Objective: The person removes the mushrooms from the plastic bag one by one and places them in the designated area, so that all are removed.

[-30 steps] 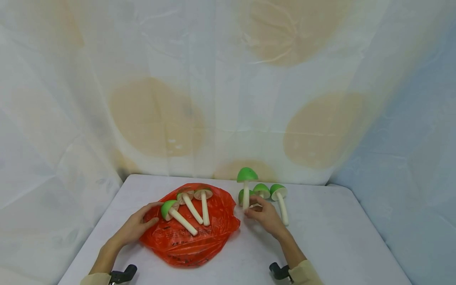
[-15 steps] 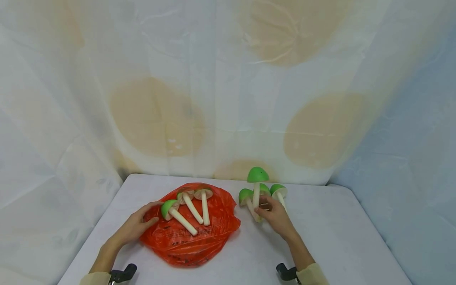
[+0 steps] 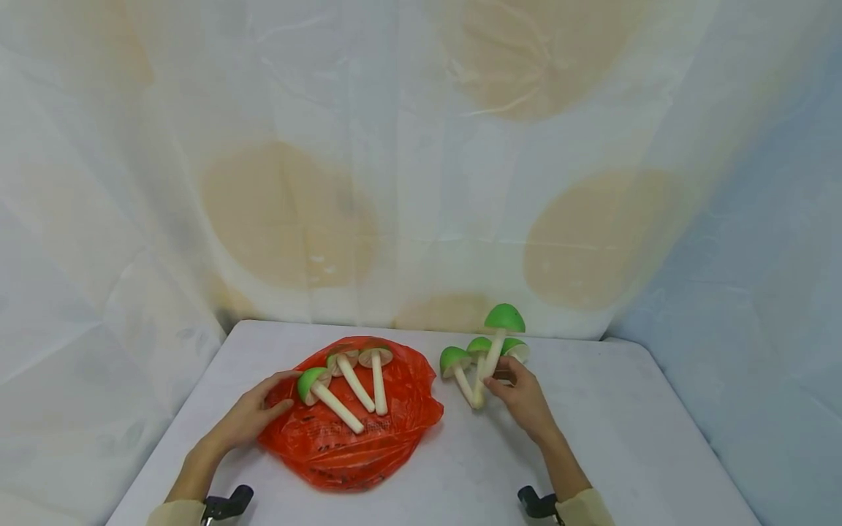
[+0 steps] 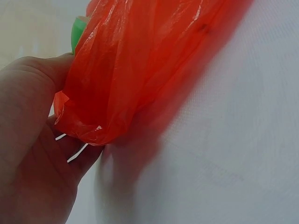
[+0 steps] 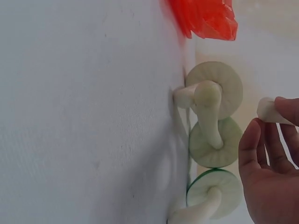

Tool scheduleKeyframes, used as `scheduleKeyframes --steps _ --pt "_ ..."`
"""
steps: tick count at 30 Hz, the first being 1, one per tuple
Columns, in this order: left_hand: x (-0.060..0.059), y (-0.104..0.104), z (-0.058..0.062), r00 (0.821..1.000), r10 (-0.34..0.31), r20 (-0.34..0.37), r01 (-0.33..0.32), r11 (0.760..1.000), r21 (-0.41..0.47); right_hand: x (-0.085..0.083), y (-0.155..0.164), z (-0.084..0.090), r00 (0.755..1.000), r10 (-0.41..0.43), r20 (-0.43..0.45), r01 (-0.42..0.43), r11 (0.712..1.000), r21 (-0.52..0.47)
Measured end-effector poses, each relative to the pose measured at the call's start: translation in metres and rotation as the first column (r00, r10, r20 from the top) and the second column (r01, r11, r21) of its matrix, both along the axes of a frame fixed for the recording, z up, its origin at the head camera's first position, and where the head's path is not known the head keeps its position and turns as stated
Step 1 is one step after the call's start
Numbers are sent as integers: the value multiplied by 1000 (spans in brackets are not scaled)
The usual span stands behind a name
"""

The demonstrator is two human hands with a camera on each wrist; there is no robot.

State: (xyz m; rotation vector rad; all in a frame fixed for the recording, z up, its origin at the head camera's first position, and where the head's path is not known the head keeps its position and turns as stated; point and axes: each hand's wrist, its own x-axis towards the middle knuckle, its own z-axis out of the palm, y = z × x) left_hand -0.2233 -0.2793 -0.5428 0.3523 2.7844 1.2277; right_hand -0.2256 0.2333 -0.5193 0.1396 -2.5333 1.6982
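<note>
Our right hand [image 3: 522,398] pinches the pale stem of a green-capped toy mushroom [image 3: 498,337] low down between thumb and fingertips [image 5: 254,135], so the cap stands above and beyond the hand, tilted up and to the right. Its long axis runs from the stem foot near the white tabletop [image 3: 631,438] up to the cap, well off flat. Just beside the hand lie three more green-capped mushrooms [image 3: 460,369] on their sides, stems pointing roughly toward us; the wrist view shows their pale round undersides stacked close together. Our left hand [image 3: 253,416] rests on the near-left edge of the crumpled orange plastic bag [image 3: 355,438], with the bag's edge gathered against the palm and thumb. Three mushrooms [image 3: 349,383] lie on top of that bag, stems toward us. The held mushroom sits well right of the bag, so our right hand alone is near it.
</note>
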Motion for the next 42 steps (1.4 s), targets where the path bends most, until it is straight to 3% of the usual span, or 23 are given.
scheduleKeyframes --steps 17,24,35,42 --pt "-2 0 -1 1000 -2 12 2 1000 22 0 17 -8 999 -35 -22 33 996 -82" --pt "0 0 -1 1000 -2 -1 2 1000 28 3 27 -6 999 -46 -19 45 997 -56" --pt "1 1 2 1000 8 11 -9 1000 11 8 39 1 993 -119 23 120 992 -44" --pt "1 1 1 1000 10 18 -10 1000 9 9 47 -2 984 -178 21 177 984 15"
